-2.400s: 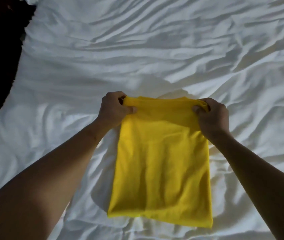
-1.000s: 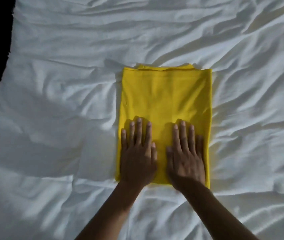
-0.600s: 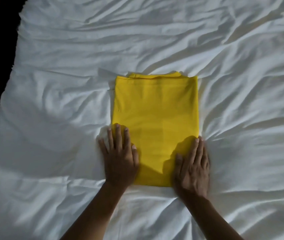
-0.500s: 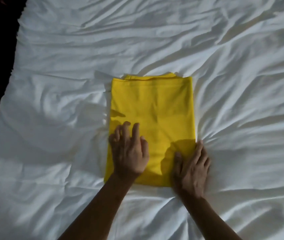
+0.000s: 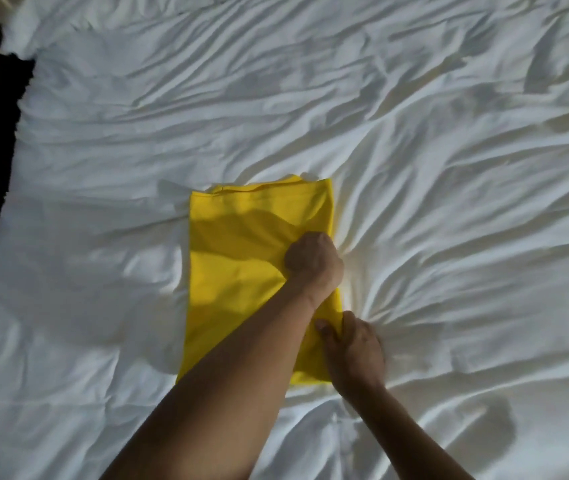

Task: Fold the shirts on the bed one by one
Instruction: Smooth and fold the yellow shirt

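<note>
Yellow knit cloth, thin and limp, makes up the shirt (image 5: 238,271), which lies folded into a tall rectangle near the middle of the white bed sheet (image 5: 449,161). It looks light and soft (no stiffness to keep a crease by itself), so I judge it best taken along a doubled edge with both hands spaced apart, lest the layers slide and sag. The left hand (image 5: 312,259) reaches across the cloth, knuckles up, fingers curled tight on the shirt's right edge about halfway along. The right hand (image 5: 354,348) sits nearer the person, thumb and fingers pinching the same edge near the lower corner, wrist low against the sheet.
</note>
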A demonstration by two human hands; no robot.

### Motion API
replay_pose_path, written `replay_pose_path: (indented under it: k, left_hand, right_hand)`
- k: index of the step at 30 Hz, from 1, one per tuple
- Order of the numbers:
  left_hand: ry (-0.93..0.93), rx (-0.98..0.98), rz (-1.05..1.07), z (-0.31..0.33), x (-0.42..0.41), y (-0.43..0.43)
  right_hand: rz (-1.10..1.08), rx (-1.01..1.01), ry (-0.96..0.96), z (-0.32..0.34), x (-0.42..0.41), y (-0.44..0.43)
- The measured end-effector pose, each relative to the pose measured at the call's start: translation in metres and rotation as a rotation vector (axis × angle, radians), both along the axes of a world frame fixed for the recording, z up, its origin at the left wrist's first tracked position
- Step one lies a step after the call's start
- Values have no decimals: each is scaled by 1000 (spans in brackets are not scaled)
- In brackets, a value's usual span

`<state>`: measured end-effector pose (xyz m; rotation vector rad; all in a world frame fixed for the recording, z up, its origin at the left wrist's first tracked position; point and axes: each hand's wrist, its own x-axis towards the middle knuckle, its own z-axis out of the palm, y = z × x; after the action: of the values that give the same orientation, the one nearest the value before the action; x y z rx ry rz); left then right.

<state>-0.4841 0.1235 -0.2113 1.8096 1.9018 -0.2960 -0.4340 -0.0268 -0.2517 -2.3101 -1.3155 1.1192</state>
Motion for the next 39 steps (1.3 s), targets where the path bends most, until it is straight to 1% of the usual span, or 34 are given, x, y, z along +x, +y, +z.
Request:
replay_pose_path:
  k: [2, 4, 8, 12, 17, 20, 24, 30, 32, 34, 37, 39]
  left_hand:
    - [-84, -4, 45, 1, -16, 4]
    - [-195, -8, 97, 8, -34, 6]
    - [-404, 7, 214, 23, -77, 7]
    - [-543, 49, 298, 48, -140, 13]
    - [-683, 22, 414, 70, -242, 23]
    - [-710, -20, 487, 77, -318, 21]
    - [-676, -21, 576, 65, -420, 14]
    - [-676, -76, 721, 39, -535, 3]
    - [-694, -94, 734, 28, -555, -2]
    - [-718, -87, 767, 18, -564, -9]
    - [-802, -109, 874, 5, -568, -27]
    - [-802, -121, 885, 0, -568, -46]
  right_hand:
    - [25, -21, -6, 10, -3, 1]
    - [3, -31, 41, 25, -12, 1]
    - [-11, 87, 94, 56, -52, -2]
    - [-6, 242, 113, 92, -115, 0]
    - [46, 313, 75, 116, -208, 7]
    - [78, 324, 87, 121, -276, 6]
    - [174, 323, 77, 112, -374, 3]
    - [291, 217, 91, 81, -484, -4]
    - [324, 197, 95, 71, -498, -8]
    - [284, 240, 80, 64, -497, -10]
    - [95, 425, -24, 50, -470, -8]
    - [-47, 456, -180, 42, -438, -2]
